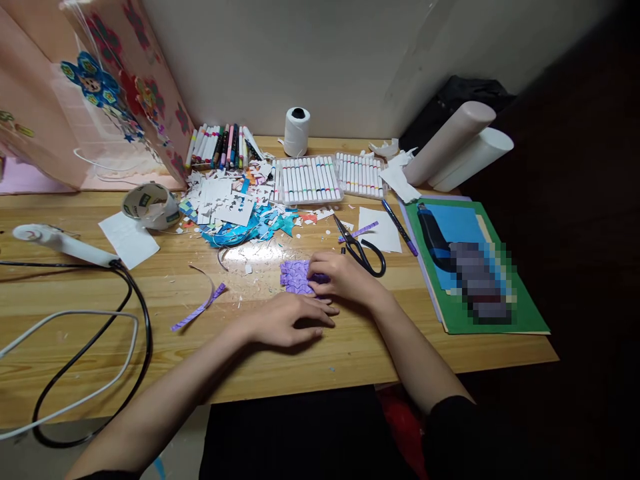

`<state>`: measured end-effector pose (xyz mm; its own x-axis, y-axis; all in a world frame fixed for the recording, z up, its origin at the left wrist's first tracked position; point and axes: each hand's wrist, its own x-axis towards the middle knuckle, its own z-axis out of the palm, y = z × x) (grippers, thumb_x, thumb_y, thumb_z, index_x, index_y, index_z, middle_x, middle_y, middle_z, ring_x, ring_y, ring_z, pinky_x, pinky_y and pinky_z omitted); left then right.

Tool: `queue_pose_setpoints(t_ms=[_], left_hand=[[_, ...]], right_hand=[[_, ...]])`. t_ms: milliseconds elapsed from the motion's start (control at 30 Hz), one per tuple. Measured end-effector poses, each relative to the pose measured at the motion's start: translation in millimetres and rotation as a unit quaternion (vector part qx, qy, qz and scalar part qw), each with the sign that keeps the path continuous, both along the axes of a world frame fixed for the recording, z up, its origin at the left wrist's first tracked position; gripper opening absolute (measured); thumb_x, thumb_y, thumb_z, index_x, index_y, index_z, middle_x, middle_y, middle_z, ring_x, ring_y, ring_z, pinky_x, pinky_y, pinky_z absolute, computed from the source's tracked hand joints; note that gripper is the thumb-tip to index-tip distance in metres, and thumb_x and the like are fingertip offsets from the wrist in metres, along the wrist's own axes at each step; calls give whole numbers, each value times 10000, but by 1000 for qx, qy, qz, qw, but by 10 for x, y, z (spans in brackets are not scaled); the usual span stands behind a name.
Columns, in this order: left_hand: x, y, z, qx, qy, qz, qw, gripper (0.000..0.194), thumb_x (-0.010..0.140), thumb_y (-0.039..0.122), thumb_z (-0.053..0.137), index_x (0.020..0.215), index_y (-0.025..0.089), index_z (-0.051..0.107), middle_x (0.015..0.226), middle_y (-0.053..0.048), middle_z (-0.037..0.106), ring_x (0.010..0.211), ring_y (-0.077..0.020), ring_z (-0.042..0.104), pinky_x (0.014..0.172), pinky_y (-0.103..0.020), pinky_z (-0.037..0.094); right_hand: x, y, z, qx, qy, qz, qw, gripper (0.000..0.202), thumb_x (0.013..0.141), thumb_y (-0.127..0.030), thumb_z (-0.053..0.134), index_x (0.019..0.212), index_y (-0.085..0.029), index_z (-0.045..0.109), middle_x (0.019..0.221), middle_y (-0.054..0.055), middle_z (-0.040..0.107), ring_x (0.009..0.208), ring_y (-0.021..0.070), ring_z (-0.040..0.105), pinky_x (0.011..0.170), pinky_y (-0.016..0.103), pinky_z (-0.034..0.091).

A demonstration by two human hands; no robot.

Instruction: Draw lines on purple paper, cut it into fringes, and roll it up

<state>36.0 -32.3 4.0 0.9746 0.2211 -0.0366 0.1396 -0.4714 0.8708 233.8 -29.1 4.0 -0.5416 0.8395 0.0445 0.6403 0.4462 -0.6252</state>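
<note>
A small purple woven piece (296, 276) lies flat on the wooden table, its right part covered by my right hand (337, 279). The fingers of my right hand curl down onto it. My left hand (290, 320) rests along its lower edge, fingers spread toward the right and apart, palm down. Left of my hands is a purple strip (200, 308), with a thin curled strip beside it. Black-handled scissors (357, 248) lie just beyond my right hand, next to another purple strip (367, 229) on white paper (385, 233).
Paper scraps (225, 203), marker boxes (310, 180), loose markers (225, 147) and a thread spool (297, 132) stand behind. Tape roll (150, 205), glue gun (65, 245) and cables (145, 333) lie left; a green sheet (520, 293), pen (399, 227) and paper rolls (450, 143) right.
</note>
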Motion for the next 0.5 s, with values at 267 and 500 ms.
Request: queue_pose_setpoints(t_ms=[267,500], left_hand=[[-6,1,13,1,6,-2,1000,341,901,261,517,1222,203,616,1360,-82,549,1282,-211,487,1084,-380,377],[-10,5,51,0,14,3,1000,329,912,282,504,1216,229,620,1351,-72,560,1263,-211,506,1062,-393,398]], right_hand=[[182,31,94,-82,49,15,995,132,753,-67,628,817,-164,691,898,31,611,808,122,578,745,245,451],[167,25,87,-73,56,28,995,102,750,-89,647,825,-156,660,894,26,592,793,116,559,715,239,443]])
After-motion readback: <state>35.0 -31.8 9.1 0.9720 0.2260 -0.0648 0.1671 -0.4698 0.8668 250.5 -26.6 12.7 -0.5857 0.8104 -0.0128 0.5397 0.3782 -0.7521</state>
